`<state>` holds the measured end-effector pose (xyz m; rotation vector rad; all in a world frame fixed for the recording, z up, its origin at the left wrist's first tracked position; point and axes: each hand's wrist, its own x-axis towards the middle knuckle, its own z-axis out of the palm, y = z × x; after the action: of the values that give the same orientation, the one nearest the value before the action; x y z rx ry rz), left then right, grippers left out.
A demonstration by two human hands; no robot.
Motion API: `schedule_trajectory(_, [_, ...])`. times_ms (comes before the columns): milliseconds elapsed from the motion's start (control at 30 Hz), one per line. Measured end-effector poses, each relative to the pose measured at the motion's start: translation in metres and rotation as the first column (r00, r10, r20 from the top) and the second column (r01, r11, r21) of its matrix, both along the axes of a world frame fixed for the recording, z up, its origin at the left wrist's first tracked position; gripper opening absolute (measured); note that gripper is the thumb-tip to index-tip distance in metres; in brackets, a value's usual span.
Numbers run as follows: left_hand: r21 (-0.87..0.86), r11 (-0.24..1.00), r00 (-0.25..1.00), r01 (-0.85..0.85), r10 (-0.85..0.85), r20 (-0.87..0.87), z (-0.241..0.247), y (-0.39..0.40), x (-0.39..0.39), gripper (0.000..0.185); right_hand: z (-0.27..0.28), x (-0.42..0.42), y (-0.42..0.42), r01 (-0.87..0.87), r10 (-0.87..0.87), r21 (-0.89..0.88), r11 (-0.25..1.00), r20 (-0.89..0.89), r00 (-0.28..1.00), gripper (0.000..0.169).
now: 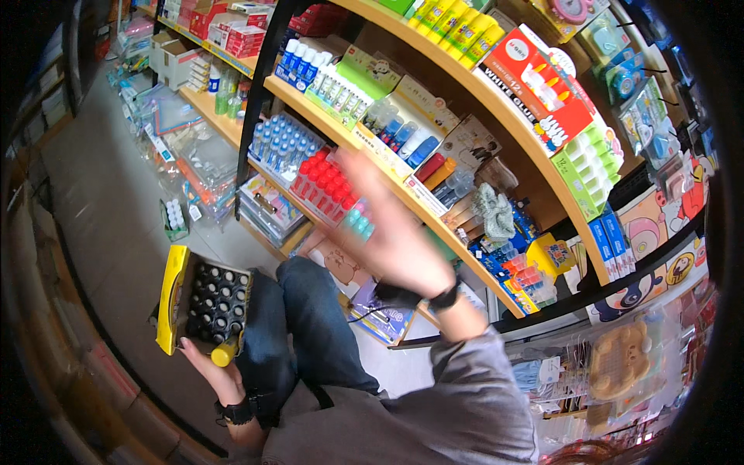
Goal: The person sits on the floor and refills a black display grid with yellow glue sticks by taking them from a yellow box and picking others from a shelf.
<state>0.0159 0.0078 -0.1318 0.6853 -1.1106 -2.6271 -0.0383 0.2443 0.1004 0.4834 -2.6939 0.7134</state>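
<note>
A yellow open-topped cardboard display box (172, 299) rests in my left hand (212, 372), beside my bent knees. Inside it stand rows of dark cylinders with pale round tops (218, 296). One yellow-capped stick (225, 352) sits at the box's near corner, by my left fingers. My right hand (395, 238) is motion-blurred in front of the shelves. Its fingers stretch toward the edge of the middle shelf, and nothing shows in its grasp. Behind it are red-capped glue bottles (328, 180) and teal-capped ones (359, 224), partly covered by the hand.
The wooden middle shelf (372, 145) carries glue sticks (401, 133) and a grey cloth (493, 210). Above, yellow glue sticks (456, 29) stand beside a red glue box (535, 84). Bagged goods (192, 157) and a small box of white-topped items (174, 218) lie on the floor.
</note>
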Motion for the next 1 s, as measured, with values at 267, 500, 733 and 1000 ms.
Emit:
schedule_trajectory(267, [0.043,0.999,1.000,0.007,-0.007,0.005,0.005,-0.012,0.005,0.071,0.190,-0.118,0.145,0.842,0.037,0.412,0.348,-0.904,0.427,0.040])
schedule_trajectory(500, [-0.052,0.998,1.000,0.023,-0.024,-0.018,0.012,-0.021,0.010,0.072,0.183,-0.149,0.168,0.832,-0.026,0.382,0.403,-0.904,0.427,0.035])
schedule_trajectory(733, [0.015,0.994,0.994,0.112,-0.113,0.005,0.004,-0.014,0.010,0.077,0.188,-0.142,0.178,0.714,0.037,0.334,0.616,-0.917,0.398,0.029])
schedule_trajectory(1000, [-0.046,0.990,0.991,0.131,-0.130,0.009,0.009,-0.005,0.008,0.057,0.105,-0.086,0.039,-0.322,0.188,-0.117,0.939,-0.611,0.769,0.024])
